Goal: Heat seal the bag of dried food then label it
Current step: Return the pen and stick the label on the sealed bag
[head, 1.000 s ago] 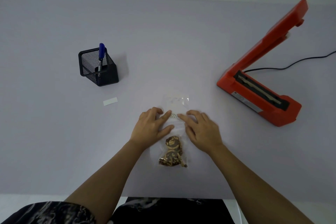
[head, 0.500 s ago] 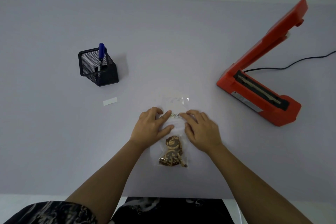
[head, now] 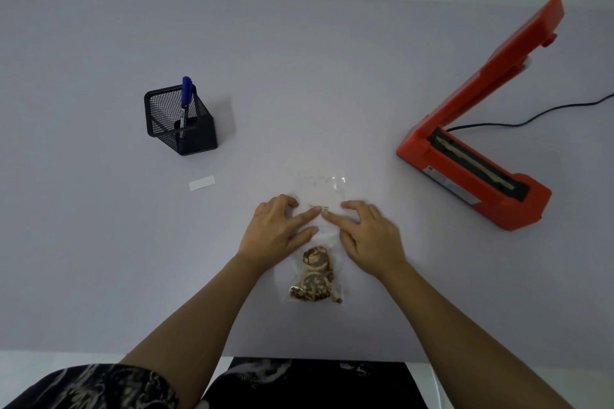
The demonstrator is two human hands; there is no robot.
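Print on bag too small to read — middle of bag covered by both hands. Sealer's black cord cut off at right edge.

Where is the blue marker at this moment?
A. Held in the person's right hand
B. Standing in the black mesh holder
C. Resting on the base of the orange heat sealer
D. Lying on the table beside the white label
B. The blue marker stands upright inside the black mesh holder, its cap above the rim; both hands are flat on the bag.
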